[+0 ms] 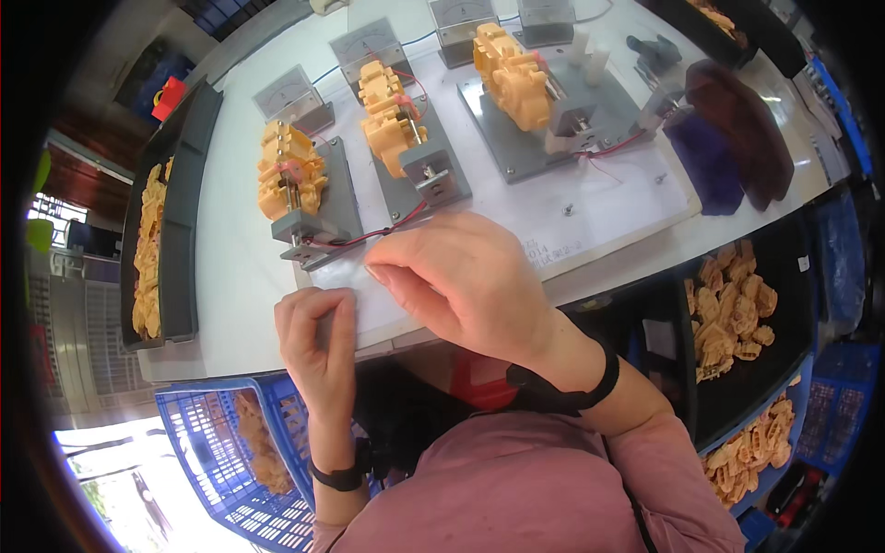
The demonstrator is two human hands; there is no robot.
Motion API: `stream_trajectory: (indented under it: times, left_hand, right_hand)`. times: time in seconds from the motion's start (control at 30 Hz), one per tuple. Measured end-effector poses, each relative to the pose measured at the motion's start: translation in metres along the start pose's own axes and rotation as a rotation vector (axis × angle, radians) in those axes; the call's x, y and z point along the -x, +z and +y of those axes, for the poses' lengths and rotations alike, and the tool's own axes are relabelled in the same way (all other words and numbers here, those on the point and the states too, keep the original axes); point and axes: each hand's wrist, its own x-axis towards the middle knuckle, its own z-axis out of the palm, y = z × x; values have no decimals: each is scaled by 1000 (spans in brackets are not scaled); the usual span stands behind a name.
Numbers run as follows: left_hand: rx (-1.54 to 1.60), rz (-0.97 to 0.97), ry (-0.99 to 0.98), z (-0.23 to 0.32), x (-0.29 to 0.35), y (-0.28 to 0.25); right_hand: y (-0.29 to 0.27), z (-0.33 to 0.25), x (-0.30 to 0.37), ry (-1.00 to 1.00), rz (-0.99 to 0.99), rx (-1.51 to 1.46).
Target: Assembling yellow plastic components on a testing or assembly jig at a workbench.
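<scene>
Near the table's (221,327) edge, left hand (318,341) gapes; right hand (479,281) curls, contents unclear; open surface (230,194) reaches the tray (182,230).

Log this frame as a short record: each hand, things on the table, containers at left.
Left hand: curled over the table's front edge; contents unclear
Right hand: curled beside a red wire; contents unclear
On table: three yellow parts on grey stands, meters behind
Left: dark tray, yellow parts inside
Lower left: blue basket, parts inside
</scene>
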Motion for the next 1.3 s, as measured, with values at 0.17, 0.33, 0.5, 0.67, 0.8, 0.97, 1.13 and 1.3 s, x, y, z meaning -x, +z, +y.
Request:
stream_trajectory:
  times: [0.17,0.33,0.5,0.67,0.8,0.97,1.13,1.3]
  left_hand:
    - [-9,23,63,-1,1,1]
    - [-36,31,102,3,0,-2]
    - [134,-85,-45,7,-8,-22]
    - [312,-106,-38,5,-75,-60]
    - [260,-185,-112,18,-113,-71]
    - [208,-374,-293,32,-143,-63]
    - [109,-439,-406,43,-175,-44]
    - [-93,-555,-261,23,-195,-21]
  right_hand:
    - [2,-3,1,17,-14,54]
    - [1,-7,-1,-10,-28,100]
    - [0,-10,-8,-77,-39,108]
    - [15,-23,-18,-13,3,-50]
    - [28,-29,-16,45,-4,-40]
    - [35,-25,-11,90,-40,-33]
    - [40,-25,-14,100,-68,-78]
    - [40,-17,-14,42,-97,-191]
